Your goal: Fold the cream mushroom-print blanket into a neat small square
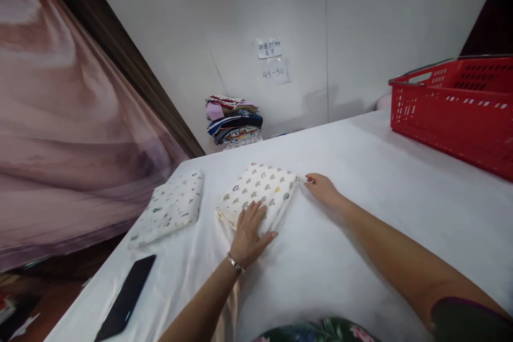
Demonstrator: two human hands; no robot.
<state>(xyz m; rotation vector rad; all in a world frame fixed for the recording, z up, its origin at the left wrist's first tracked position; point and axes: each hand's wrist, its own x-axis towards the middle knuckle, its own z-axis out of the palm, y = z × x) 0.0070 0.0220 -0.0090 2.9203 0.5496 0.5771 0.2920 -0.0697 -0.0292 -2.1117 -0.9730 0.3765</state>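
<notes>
A folded cream cloth with a grey printed pattern (pixel 262 188) lies on the white table (pixel 360 214). My left hand (pixel 250 234) rests flat on its near end, fingers spread. My right hand (pixel 323 188) touches the cloth's far right corner with its fingertips, fingers loosely extended. A second folded cloth (pixel 170 208), white with small dark prints, lies to the left, apart from both hands.
A black phone (pixel 126 296) lies near the table's left front edge. A red plastic basket (pixel 457 109) stands at the back right. A stack of folded fabrics (pixel 234 120) sits against the wall. Pink drapery (pixel 60 133) hangs at the left.
</notes>
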